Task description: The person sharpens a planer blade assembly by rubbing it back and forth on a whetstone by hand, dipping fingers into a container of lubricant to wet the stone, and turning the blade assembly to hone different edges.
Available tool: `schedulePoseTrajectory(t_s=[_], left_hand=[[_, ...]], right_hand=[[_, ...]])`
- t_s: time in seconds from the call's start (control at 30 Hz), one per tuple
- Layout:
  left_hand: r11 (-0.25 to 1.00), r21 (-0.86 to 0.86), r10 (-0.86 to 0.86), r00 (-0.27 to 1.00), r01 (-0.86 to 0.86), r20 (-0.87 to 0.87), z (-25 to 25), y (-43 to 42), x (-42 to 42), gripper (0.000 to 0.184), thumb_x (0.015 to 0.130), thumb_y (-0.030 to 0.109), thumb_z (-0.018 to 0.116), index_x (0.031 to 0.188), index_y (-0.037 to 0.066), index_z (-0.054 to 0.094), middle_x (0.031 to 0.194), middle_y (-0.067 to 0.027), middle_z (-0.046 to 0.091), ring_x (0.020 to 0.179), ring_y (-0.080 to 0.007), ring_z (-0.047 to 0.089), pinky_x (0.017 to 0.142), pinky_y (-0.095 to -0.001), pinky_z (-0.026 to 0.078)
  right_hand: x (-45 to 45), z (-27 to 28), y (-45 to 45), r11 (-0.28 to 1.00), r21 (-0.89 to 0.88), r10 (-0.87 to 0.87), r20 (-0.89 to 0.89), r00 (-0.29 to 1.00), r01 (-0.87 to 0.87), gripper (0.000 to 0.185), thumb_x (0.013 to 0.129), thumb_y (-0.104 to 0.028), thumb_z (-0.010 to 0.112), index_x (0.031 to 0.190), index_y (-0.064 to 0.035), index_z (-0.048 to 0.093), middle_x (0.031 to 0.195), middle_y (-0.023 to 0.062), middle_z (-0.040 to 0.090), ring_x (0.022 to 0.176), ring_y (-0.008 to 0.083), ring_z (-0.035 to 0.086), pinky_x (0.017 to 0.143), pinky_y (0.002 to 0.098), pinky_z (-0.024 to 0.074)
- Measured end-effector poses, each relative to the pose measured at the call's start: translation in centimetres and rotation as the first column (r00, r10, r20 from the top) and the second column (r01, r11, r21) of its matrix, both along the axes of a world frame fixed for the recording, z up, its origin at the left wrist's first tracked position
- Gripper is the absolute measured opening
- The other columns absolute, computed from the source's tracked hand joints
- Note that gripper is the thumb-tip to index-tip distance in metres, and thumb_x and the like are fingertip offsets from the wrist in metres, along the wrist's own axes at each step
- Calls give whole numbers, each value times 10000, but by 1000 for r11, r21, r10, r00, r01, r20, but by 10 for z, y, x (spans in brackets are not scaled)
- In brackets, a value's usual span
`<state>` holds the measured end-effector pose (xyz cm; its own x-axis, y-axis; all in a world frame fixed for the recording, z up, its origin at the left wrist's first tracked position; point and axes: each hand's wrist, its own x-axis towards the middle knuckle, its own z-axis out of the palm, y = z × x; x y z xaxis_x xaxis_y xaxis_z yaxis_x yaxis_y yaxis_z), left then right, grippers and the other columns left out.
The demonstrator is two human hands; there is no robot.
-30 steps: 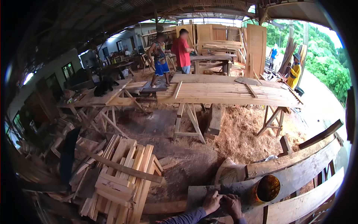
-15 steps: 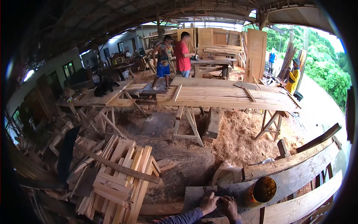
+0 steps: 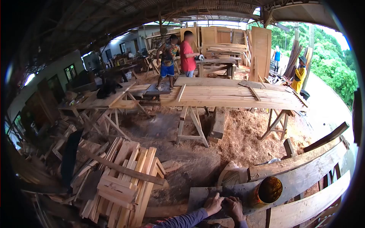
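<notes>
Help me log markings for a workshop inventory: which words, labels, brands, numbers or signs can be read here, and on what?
None: no text can be read in this view.
Open can beside the right hand: side stained; no lettering can be made out.
Small items on the bench at the picture's left: too small and blurred to tell if they carry labels.

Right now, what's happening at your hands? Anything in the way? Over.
Left fingers, right fingers: curled, close together over grey plank. Anything held: can't tell. Possible obstacle: open-topped can on plank, to their right.
</notes>
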<state>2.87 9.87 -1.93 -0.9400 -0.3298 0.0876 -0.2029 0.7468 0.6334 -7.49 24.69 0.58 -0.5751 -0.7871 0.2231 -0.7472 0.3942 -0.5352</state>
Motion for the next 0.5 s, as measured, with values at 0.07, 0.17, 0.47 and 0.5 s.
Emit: schedulePoseTrajectory(t_s=[0.07, 0.17, 0.47, 0.5], left_hand=[[1000, 22, -10, 999, 9, 30, 9, 0, 1, 440, 801, 111, 757, 1226, 57, 655, 1168, -222, 585, 943, -441, 692, 813, -531, 567], [1000, -4, 4, 1000, -4, 1, 4, 0, 1, 442, 801, 109, 753, 1229, 60, 655, 1168, -227, 584, 953, -440, 690, 812, -531, 566], [1000, -9, 12, 998, -13, -69, -1, 0, 1, 434, 789, 95, 746, 1217, 72, 680, 1155, -235, 591, 958, -445, 691, 818, -526, 572], [1000, -5, 7, 997, -8, -71, 1, 1, 2, 434, 789, 95, 746, 1217, 72, 680, 1155, -235, 591, 958, -445, 691, 818, -526, 572]], right_hand=[[0, -1, 0, 1000, 1, 1, 2, 1000, -1, 388, 860, -409, 790, 1117, -118, 787, 1196, 114, 748, 1106, 359, 666, 978, 475, 506], [0, -3, -1, 1000, -8, -2, -19, 1000, 1, 374, 857, -391, 792, 1118, -122, 788, 1194, 111, 750, 1104, 358, 665, 971, 473, 510], [-3, -13, -1, 1000, -9, 2, -28, 1000, -3, 381, 848, -392, 801, 1123, -127, 794, 1200, 97, 748, 1080, 347, 669, 944, 477, 516], [-3, -11, 1, 1000, -4, 2, -13, 1000, -2, 391, 850, -403, 800, 1124, -125, 794, 1205, 99, 747, 1082, 351, 670, 945, 477, 516]])
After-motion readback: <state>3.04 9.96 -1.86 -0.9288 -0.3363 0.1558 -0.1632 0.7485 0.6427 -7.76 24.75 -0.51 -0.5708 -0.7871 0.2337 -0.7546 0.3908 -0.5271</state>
